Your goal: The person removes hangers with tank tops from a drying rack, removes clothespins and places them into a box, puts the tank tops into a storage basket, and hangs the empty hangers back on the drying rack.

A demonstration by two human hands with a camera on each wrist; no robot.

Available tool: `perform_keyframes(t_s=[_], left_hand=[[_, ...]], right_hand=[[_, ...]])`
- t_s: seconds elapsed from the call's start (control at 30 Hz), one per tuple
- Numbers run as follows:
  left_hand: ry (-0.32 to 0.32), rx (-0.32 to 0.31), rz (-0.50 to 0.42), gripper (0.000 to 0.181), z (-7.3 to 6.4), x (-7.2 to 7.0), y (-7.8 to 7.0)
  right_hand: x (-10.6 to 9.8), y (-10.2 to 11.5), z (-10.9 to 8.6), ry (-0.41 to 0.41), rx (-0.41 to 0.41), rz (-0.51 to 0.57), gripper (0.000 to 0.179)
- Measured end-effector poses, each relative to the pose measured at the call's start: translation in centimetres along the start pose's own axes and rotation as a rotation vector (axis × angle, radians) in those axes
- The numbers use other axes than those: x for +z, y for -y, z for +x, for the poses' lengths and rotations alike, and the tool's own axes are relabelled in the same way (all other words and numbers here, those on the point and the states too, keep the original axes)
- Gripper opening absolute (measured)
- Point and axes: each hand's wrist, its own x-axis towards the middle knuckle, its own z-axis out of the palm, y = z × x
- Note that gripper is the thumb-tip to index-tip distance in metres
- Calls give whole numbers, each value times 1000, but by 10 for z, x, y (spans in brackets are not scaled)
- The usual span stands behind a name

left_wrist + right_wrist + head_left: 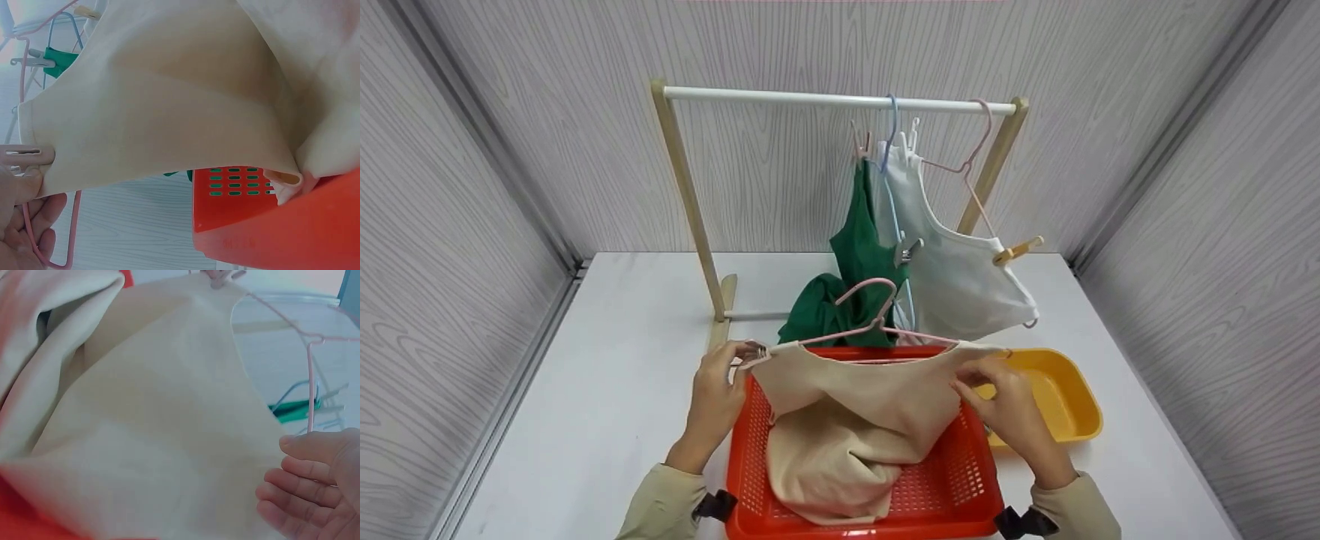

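Note:
A beige sleeveless top (855, 442) is stretched along a pink clothes hanger (877, 322), its lower part bunched in the red basket (990, 517). My left hand (718, 394) grips the hanger's left end, thumb against the top's shoulder. Right beside that thumb, a pale pink clothespin (34, 154) clamps the shoulder cloth. My right hand (1003, 397) is at the other shoulder, with thumb and fingers apart and slightly bent. In the right wrist view its fingertips (270, 492) overlap the cloth.
Behind the basket stands a rack with a white rail (780, 97). A green garment (866, 240) and a white top (952, 262) hang there from hangers with clothespins. A yellow tray (1091, 420) sits right of the basket, partly behind my right hand.

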Motion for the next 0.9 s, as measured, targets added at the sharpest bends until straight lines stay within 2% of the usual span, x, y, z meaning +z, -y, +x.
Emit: perform_keyframes(t_s=[0.27,0.6,0.73,0.9], left_hand=[[-10,17,5,15,1,1,0],[-6,10,-19,14,1,2,-2],[-11,10,-17,15,2,2,-2],[-9,3,-22,15,2,2,-3]], right_hand=[[13,19,12,-30,-213,73,23],[24,50,25,67,-278,159,15],[29,62,32,77,-343,190,16],[36,75,40,28,-473,172,21]])
